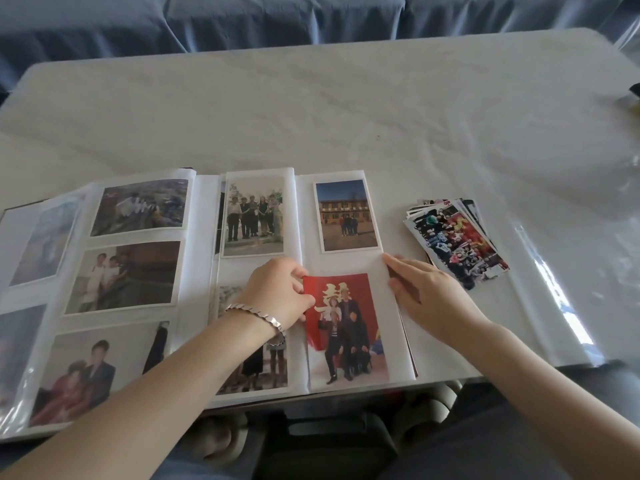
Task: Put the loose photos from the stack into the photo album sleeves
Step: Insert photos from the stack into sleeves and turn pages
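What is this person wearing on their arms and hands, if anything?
Both forearms are bare, with no sleeves or gloves in view. The left hand has a chunky silver link bracelet at its wrist. The right hand and its wrist carry nothing. No rings show.

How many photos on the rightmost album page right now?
2. Building photo at the top; red portrait photo below it, with the left hand pinching its top-left corner. More may lie hidden underneath.

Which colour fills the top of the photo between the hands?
Red, on the photo; head view.
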Tool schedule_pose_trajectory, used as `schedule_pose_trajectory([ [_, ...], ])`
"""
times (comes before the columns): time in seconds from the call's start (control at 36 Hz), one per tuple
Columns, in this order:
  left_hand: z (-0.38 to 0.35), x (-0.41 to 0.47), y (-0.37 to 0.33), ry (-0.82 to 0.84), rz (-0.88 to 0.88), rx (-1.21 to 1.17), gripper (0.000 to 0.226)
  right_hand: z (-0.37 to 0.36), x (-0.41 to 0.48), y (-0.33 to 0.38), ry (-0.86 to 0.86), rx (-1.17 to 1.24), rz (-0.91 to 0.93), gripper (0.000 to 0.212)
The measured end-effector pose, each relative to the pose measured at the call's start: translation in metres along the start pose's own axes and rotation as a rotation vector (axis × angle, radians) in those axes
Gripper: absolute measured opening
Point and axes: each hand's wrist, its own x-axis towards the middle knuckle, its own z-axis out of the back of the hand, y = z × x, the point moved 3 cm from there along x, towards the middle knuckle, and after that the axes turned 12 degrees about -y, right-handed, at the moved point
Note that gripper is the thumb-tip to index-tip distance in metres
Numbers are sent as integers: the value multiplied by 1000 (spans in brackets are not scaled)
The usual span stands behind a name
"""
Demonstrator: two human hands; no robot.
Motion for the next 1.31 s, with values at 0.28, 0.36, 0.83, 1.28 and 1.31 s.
schedule_pose_trajectory([
  [0.28, 6, -3, 0, 137, 85, -38, 47, -1, 0, -2, 4, -6, 1, 44],
  [0.36, 6, -4, 1, 130, 96, -47, 49, -1, 0, -2, 14, -10, 4, 44],
  [0.83, -11, -6, -10, 52, 65, -90, 40, 1, 0, 0, 20, 4, 11, 44],
  [1.28, -13, -3, -7, 17, -34, -31, 32, 2, 0, -1, 19, -9, 6, 44],
  [1.31, -12, -2, -7, 20, -42, -24, 31, 1, 0, -1, 19, -9, 6, 44],
])
